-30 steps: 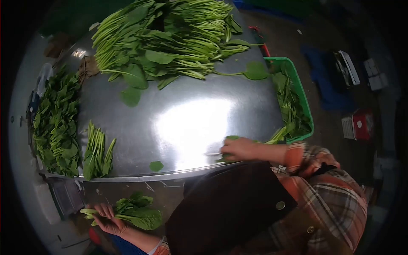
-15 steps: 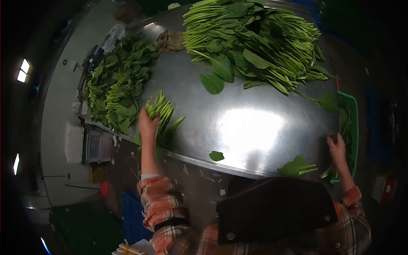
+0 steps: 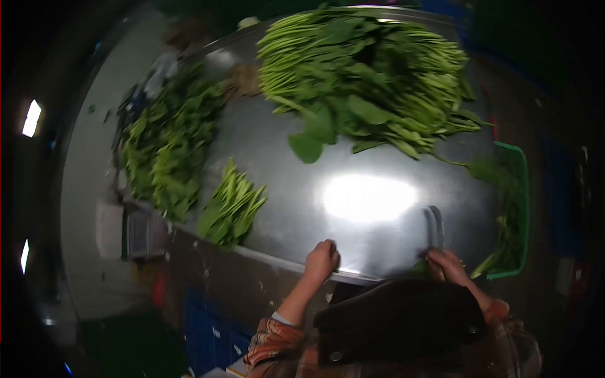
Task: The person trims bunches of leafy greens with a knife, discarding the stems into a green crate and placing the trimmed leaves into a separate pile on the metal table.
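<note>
My left hand [image 3: 322, 259] is closed at the front edge of the metal table [image 3: 283, 189]. A dark bit shows at its fingertips, but I cannot tell what it holds. My right hand [image 3: 449, 266], slightly blurred, is closed on a leafy sprig [image 3: 418, 271] at the front edge; the dark apron hides part of it. Just beyond that hand, a curved grey streak marks the shiny tabletop. To the left lies a small bunch of leafy greens [image 3: 232, 208], stems pointing away from me, with neither hand on it.
A large pile of greens [image 3: 365, 82] covers the far side. Another heap [image 3: 173, 138] lines the left end, near a brown cloth-like item [image 3: 242, 80]. At the right edge hangs a green crate [image 3: 524, 208] with greens inside. A blue crate [image 3: 205, 324] sits below left.
My left hand has let go of the small bunch and moved right to where a loose leaf lay. My right hand has come left from the green crate to the sprig.
</note>
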The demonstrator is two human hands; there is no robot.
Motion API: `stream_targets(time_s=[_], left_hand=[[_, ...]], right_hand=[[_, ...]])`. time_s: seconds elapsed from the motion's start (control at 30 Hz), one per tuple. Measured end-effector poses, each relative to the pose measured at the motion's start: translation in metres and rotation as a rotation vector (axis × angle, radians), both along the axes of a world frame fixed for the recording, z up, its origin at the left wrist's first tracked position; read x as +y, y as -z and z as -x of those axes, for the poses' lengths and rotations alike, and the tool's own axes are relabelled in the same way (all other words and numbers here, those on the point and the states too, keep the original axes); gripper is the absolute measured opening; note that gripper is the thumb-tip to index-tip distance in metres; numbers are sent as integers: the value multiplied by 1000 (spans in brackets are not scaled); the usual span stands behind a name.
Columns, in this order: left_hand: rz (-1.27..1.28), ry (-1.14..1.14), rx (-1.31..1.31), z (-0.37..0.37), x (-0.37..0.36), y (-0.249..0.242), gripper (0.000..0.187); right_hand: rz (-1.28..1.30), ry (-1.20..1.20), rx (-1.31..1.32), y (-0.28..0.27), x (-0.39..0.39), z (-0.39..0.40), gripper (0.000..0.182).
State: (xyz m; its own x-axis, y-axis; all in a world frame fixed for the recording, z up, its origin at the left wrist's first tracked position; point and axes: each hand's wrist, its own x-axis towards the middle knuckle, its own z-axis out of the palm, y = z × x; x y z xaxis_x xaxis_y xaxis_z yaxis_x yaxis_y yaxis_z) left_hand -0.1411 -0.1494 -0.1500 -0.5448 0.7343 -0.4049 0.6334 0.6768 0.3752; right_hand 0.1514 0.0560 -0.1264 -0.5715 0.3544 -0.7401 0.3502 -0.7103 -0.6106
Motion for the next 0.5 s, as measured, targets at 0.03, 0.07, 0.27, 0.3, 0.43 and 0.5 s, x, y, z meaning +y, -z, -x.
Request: stream_targets(time_s=[0.03,0.07,0.27,0.3,0.43,0.5], left_hand=[[-58,62,-89,-11,14,11,38],[-264,33,-332,-28,32,15,37],[-641,125,-715,-79,100,-36,34],[-549,73,-720,-73,97,-29,32],[-385,-58,-733,-60,78,-16,30],[-385,-128,-771,-60,70,-18,29]], right_hand=[[21,23,5,-12,14,4,26],[-149,63,-4,-17,29,7,28],[-862,258,-197,-2,172,40,28],[-1144,237,-197,17,202,43,29],[-1648,179,-303,64,300,60,44],[-1655,75,-375,64,313,58,44]])
